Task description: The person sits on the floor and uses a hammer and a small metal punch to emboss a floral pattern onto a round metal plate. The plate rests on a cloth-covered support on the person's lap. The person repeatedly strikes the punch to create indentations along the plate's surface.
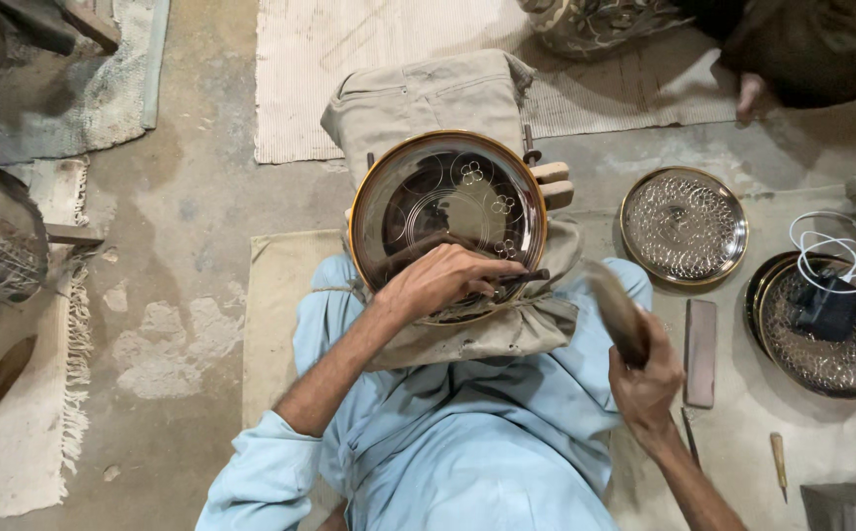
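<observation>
Plate (447, 197) rim under left-hand (442, 280) fingers gripping chisel (516, 282); right hand (644, 379) clutching blurred, probably wooden mallet (617, 313).

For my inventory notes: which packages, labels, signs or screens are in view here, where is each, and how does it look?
None of these is in view: only bare round metal plates and hand tools on cloth mats, with no visible label.
One small black boxy device with white cable lies on the right-hand plate; no screen shows.

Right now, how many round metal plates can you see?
4, perhaps more hidden: plate being worked under the left hand; finished plate right of it; two stacked plates at far right.
</observation>
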